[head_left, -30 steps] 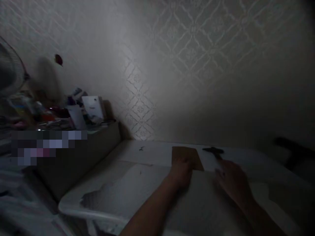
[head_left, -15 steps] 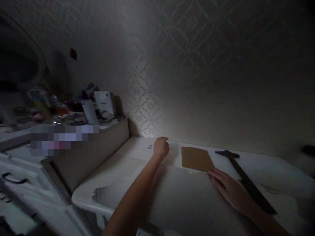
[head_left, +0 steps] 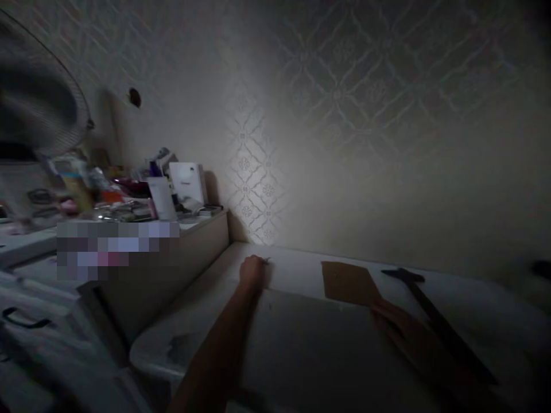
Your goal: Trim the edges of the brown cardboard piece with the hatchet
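Note:
On the white tabletop, my left hand is curled with its fingertips at some small thin dark pieces, too blurred to name; whether it grips one is hard to see. A flat brown board lies to the right, with a faint small speck on its upper left. At the board's near right corner rests my right hand, fingers stretched out and touching the edge. Beyond that hand lies a dark hammer, its head toward the wall and its handle running to the near right.
A pale flat sheet or panel covers the near part of the table. To the left stands a white drawer cabinet crowded with bottles, a white tube and a white box. A fan is at far left; a patterned wall stands behind.
My left hand has moved left, from near the board to the small dark pieces. My right hand stays at the board's corner. The view has shifted slightly and the table looks darker.

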Motion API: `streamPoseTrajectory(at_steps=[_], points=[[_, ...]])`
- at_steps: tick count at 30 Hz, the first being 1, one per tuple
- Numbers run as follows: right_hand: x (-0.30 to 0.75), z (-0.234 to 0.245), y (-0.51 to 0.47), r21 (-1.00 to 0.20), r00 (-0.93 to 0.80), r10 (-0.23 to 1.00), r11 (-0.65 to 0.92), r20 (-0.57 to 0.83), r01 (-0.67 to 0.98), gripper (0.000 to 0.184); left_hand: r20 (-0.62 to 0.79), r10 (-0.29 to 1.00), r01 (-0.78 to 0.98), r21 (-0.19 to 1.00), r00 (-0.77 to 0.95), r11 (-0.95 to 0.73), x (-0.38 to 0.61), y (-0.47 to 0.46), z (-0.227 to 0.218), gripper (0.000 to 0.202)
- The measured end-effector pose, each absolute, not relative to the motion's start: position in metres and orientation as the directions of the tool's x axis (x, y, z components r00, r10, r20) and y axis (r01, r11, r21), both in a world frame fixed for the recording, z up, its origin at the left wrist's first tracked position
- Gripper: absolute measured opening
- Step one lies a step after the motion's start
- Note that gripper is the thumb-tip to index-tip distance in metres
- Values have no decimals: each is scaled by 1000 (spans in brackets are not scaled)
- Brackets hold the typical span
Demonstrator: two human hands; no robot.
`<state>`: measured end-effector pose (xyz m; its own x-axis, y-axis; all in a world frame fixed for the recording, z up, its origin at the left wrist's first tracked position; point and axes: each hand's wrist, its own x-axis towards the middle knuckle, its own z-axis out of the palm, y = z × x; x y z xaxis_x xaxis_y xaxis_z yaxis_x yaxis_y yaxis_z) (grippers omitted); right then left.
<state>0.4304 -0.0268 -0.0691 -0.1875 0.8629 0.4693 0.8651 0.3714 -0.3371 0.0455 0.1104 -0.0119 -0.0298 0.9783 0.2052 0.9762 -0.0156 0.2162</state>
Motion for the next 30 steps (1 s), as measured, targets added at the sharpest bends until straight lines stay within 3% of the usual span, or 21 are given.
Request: streamPoseTrajectory(at_steps=[24,30], points=[[416,-57,-29,-306,-149,831,355,536,883,38,159,984,993,105,-79,62,61,62,4,29],[382,11,-76,-343,-132,702,492,700,800,37,152,986,992,109,-74,58,65,55,5,27]])
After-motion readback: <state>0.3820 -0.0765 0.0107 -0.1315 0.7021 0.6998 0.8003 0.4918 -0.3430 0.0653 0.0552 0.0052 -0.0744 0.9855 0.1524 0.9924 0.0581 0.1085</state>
